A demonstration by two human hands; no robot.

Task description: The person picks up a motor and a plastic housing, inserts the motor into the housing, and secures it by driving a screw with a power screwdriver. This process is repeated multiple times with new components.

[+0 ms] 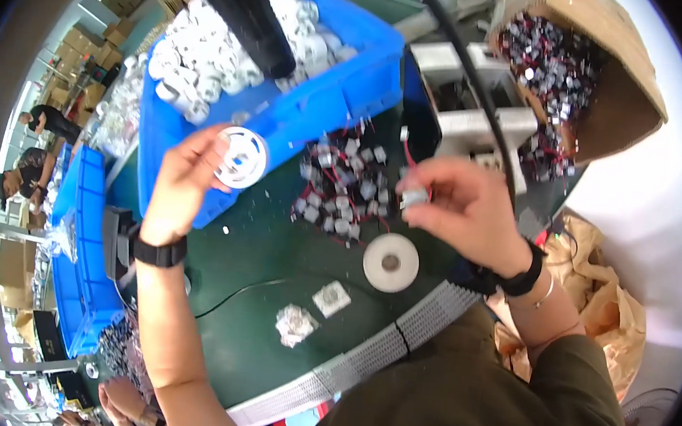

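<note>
My left hand (182, 181) grips a round white plastic housing (254, 160) by its edge, its slotted face turned toward me. Between the thumb and fingers of my right hand (472, 213) is a small whitish connector piece (416, 196). A red wire with a white plug (404, 134) rises beside those fingertips; it seems to belong to that piece. The two hands are apart, above the green table (252, 245). Under and between them lies a heap of small grey-white parts with red and black wires (345, 185).
A blue crate (344, 90) full of white housings stands at the far left, under a black tube (241, 10). A white roll (390, 263), a square white piece (332, 298) and crumpled wrapping (295, 325) lie nearer. A cardboard box (626, 109) of wired parts sits far right. Other people work at left.
</note>
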